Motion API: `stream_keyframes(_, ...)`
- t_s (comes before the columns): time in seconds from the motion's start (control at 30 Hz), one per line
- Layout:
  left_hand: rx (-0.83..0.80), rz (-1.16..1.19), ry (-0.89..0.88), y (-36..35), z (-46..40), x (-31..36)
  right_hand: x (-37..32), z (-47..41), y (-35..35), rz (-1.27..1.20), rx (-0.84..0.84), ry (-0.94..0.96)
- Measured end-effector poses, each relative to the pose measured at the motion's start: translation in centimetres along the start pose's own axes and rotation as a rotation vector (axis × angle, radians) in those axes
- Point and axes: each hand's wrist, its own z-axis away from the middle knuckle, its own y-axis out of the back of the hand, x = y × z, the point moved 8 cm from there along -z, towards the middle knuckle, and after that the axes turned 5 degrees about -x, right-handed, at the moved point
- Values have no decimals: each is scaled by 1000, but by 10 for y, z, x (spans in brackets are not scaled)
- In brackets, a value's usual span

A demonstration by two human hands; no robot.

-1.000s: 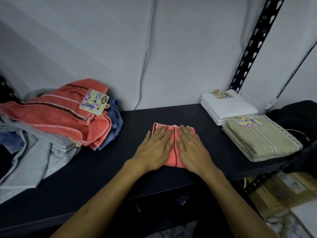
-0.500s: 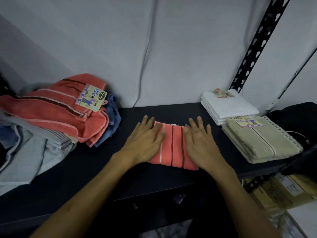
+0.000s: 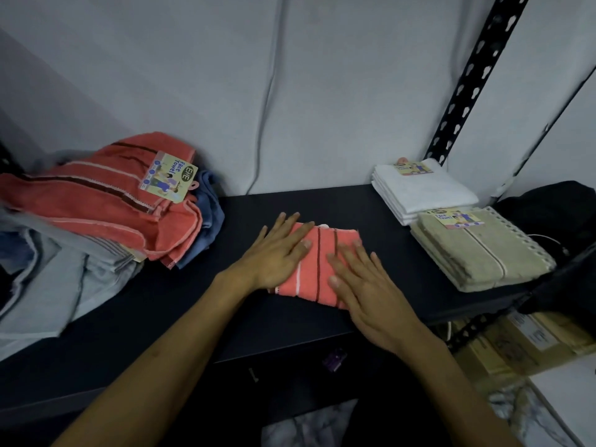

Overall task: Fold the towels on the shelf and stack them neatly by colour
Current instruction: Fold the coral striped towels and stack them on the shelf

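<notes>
Fingers flat and straight on both my left hand [image 3: 277,253] and right hand [image 3: 364,285], gripping nothing, pressing the folded coral towel [image 3: 314,269] mid-shelf [image 3: 225,304]. I'm smoothing; next, I reckon, start a coral stack.

Left hand [image 3: 274,258] and right hand [image 3: 364,285] slid apart from the middle, folded coral towel [image 3: 317,269] seemingly flatter, stripes uncovered

Two bare forearms enter from bottom of frame, no sleeves in view. Left hand [image 3: 274,256] and right hand [image 3: 371,285]: no gloves, rings, watch or bands. Nails short, unpainted. Wrists slim; left forearm runs up from lower left, right from lower right.
</notes>
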Motion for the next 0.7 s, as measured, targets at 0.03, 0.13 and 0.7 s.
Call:
stream_keyframes(0.03,6,-2,-15,1,0,2,-3,9,1,46,-8,54)
stream_keyframes(0.13,230,-98,-88,20,14,19,-7,30,5,138,42,110)
stream_keyframes(0.7,547,416,-370,15,123,84,5,54,37,-7,255,197)
